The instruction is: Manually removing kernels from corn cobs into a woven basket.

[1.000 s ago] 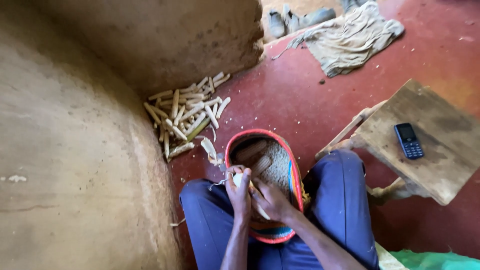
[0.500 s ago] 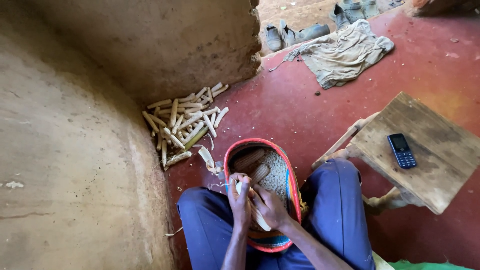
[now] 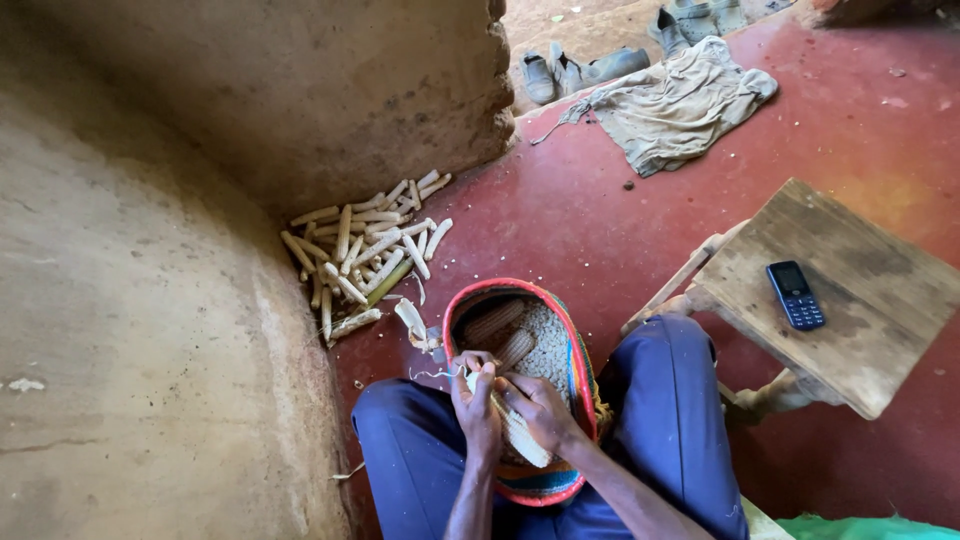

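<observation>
Both hands grip one pale maize cob [image 3: 520,436] over a round woven basket [image 3: 576,350] with a red rim. My left hand [image 3: 475,405] wraps the cob's upper end. My right hand [image 3: 540,408] holds it from the right, thumb pressed on the kernels. The basket sits between my knees in blue trousers and holds loose kernels and two more cobs [image 3: 505,335].
A pile of stripped cobs [image 3: 362,250] lies on the red floor by the mud wall [image 3: 150,300]. A low wooden stool [image 3: 850,290] at right carries a dark mobile phone [image 3: 796,295]. A crumpled cloth [image 3: 680,100] and shoes [image 3: 570,72] lie farther off.
The view shifted slightly up and back. Both hands stay on the same cob above the basket, with small finger movements.
</observation>
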